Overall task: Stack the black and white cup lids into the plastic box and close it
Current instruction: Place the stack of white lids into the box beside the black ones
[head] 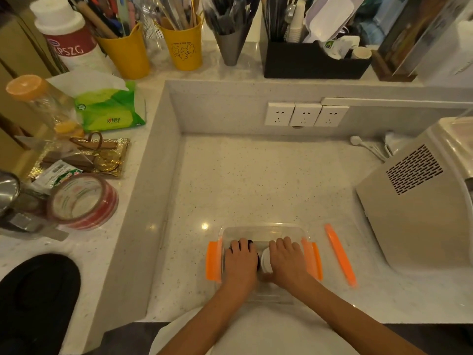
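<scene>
Head view, looking down.

Surface (256,180): pale speckled stone, a lower work area walled at the back and left by a raised ledge.

Plastic box (263,228): clear, rectangular, at the near middle of the surface, open on top. Orange clips (213,261) hang at its left and right ends.

Left hand (240,260): palm down inside the left half of the box, fingers curled over a stack of black lids (249,242). Only a dark edge of the stack shows past the fingertips and beside the palm. The hand covers the lids; whether it grips them or merely presses on them cannot be told.

Right hand (288,257): palm down inside the right half of the box, fingers bent over a stack of white lids (266,260). The stack's rounded side shows between the two hands. Grip or plain contact cannot be told.

The two stacks lie side by side in the box, just beside one another.

Orange strip (340,254): long, narrow, lying loose on the surface to the right of the box, apart from it.

Beige machine (419,201): vented side panel, at the right edge.

Wall sockets (305,115): three in a row on the back wall.

Left ledge: roll of tape (83,201), green tissue pack (110,108), yellow cups (128,51) holding utensils.
</scene>
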Tool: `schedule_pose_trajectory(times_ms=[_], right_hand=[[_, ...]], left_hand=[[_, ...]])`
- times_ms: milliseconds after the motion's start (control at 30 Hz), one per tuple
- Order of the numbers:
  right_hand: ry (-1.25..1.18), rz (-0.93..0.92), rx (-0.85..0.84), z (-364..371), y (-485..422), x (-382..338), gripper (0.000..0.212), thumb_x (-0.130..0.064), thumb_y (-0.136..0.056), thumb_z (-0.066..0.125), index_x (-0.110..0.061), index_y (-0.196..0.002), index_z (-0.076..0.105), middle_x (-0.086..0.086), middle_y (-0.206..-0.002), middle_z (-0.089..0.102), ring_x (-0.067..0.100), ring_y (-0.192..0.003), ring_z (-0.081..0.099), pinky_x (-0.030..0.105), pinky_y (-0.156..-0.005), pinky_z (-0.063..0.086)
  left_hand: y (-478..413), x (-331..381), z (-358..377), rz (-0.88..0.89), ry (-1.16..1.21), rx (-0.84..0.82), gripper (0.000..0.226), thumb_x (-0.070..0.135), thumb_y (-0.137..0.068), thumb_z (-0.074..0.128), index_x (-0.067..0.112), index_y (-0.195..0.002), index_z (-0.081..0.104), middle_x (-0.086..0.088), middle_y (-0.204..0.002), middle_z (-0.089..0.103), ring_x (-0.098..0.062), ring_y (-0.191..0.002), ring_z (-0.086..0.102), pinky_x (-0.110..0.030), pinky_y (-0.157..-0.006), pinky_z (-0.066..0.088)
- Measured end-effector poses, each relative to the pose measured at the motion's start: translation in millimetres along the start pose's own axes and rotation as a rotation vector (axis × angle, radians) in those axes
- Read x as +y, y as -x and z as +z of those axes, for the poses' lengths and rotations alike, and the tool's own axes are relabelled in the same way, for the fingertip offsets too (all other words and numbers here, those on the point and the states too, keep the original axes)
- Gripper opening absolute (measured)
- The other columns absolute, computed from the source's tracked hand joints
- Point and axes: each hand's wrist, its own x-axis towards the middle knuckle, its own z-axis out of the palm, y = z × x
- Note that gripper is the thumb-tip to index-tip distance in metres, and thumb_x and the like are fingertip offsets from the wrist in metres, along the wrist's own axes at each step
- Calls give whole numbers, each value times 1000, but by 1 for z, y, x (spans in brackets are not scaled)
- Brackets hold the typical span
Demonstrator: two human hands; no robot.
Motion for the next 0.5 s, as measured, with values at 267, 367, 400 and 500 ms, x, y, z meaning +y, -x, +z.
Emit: schedule_pose_trajectory(times_ms=[267,367,400,500], right_hand=[[88,-66,26,-5,13,12,60,-44,-85,69,-12,-132,47,8,-133,56,28,-122,47,38,-98,39],[99,-78,19,-6,13,12,59,-42,-86,68,-12,-132,47,8,-133,57,29,-122,48,39,-99,39],[97,-80,17,-6,13,12,59,-42,-85,68,-12,-132,47,8,-133,57,29,-122,48,39,-99,39],[97,-78,14,-6,12,13,60,-43,-85,68,-13,-132,47,8,-133,57,29,-122,48,39,-98,39]], left_hand=[[0,-3,1,9,45,-5,53,9,-95,55,6,-145,37,-17,-146,43,-36,-131,42,-41,-103,40],[-1,-6,4,21,49,-18,60,12,-92,62,8,-146,37,-17,-146,42,-35,-131,41,-41,-102,40],[-1,-7,5,24,50,-23,62,12,-91,63,8,-146,37,-17,-146,41,-35,-131,41,-41,-102,40],[-3,-8,7,27,60,-35,64,12,-88,66,9,-146,37,-17,-146,41,-35,-131,40,-41,-102,39]])
